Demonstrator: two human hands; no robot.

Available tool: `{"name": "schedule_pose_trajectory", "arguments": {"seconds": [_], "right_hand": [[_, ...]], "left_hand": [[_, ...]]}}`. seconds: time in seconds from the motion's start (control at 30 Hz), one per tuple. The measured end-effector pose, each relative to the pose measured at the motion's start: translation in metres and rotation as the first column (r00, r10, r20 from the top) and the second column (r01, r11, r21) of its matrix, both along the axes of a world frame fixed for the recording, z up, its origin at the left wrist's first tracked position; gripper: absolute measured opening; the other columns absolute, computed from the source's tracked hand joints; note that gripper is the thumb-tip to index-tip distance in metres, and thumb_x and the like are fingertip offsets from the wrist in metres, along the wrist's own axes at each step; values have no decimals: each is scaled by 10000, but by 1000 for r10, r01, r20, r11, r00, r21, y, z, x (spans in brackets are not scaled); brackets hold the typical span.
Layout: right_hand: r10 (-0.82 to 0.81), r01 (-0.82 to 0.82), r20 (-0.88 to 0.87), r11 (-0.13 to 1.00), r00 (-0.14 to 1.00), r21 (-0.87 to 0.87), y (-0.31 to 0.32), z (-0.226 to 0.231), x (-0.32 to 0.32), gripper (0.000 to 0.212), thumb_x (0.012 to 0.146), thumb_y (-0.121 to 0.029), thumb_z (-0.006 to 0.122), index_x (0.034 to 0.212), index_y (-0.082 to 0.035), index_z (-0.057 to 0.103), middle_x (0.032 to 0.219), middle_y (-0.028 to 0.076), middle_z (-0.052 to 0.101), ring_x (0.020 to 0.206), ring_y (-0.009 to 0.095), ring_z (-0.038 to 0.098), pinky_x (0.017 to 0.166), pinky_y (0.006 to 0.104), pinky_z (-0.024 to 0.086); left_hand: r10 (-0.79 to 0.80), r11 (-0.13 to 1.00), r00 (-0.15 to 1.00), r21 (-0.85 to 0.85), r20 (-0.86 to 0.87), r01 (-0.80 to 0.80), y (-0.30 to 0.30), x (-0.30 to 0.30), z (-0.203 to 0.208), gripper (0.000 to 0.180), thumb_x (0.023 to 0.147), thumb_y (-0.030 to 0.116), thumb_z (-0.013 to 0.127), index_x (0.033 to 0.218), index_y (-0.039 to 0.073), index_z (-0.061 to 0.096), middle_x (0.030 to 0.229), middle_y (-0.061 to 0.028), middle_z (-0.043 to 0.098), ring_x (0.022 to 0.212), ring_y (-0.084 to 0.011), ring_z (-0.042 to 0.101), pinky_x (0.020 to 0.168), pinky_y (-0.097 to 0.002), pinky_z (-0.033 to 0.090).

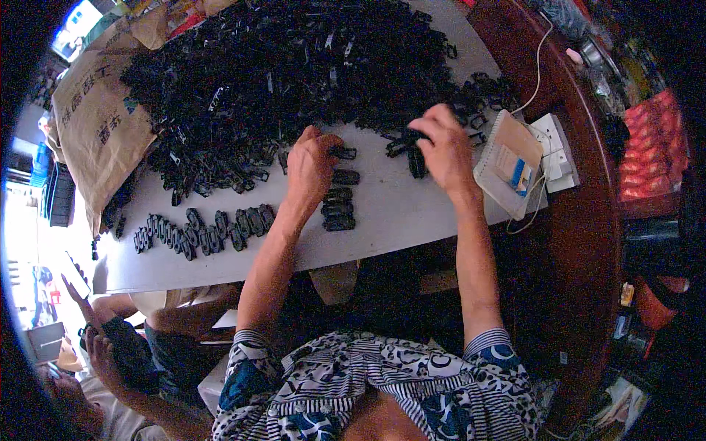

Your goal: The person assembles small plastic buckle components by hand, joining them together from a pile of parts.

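My left hand (312, 163) has its fingers closed around a small black plastic clip-like piece (344, 152), at the top of a short column of similar pieces (338, 206). To the right, my right hand (450, 156) hovers at the edge of a big heap of these black pieces (272, 73). Its bent, slightly blurred fingers are over a few loose pieces (417, 163); whether one is gripped does not show. A crooked row of black pieces (202, 234) lies along the table's near left edge.
The heap spreads over the far part of the white table (382, 242). A brown paper sack (103, 117) lies at its left. On the right are a spiral notebook (507, 165), a white power strip (553, 151) and cables. Another person's arm (140, 400) shows at lower left.
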State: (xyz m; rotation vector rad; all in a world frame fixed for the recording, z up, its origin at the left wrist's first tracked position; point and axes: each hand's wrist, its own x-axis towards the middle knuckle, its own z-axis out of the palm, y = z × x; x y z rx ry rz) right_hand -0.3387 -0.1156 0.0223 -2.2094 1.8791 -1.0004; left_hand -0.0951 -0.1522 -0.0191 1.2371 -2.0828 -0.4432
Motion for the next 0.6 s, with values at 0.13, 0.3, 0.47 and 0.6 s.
{"name": "schedule_pose_trajectory", "arguments": {"seconds": [0.13, 0.3, 0.47, 0.6], "right_hand": [[139, -118, -357, 990, 924, 80, -1, 1, 24, 200, 684, 46, 637, 870, -28, 633, 916, 104, 513, 913, 297, 529, 768, 390, 471], [105, -147, -455, 988, 884, -58, -9, -4, 21, 115, 753, 0, 565, 835, -47, 628, 866, 91, 514, 897, 272, 517, 762, 396, 441], [156, -183, -148, 964, 977, -191, -15, -5, 28, 93, 758, -49, 539, 807, -70, 615, 869, 80, 604, 923, 289, 561, 770, 408, 444], [191, -209, -148, 971, 970, -117, -22, 6, 49, 178, 678, 7, 657, 838, -59, 616, 852, 75, 617, 867, 284, 571, 770, 399, 444]], "left_hand": [[-13, 996, 998, 90, -62, 19, 1, 4, 1, 329, 638, -46, 708, 949, 60, 693, 904, -157, 568, 825, -368, 599, 689, -442, 481], [-47, 998, 999, 46, 26, 46, 5, 2, 11, 316, 642, -59, 702, 935, 57, 684, 918, -156, 568, 820, -378, 597, 684, -452, 480], [-17, 998, 1000, 60, 6, 16, 6, 3, 19, 282, 683, -16, 709, 957, 38, 670, 905, -135, 599, 790, -336, 608, 680, -400, 492], [-87, 940, 925, 278, -371, 200, 10, -5, 48, 197, 755, 31, 712, 939, 6, 647, 845, -78, 647, 718, -185, 608, 665, -319, 493]]}}
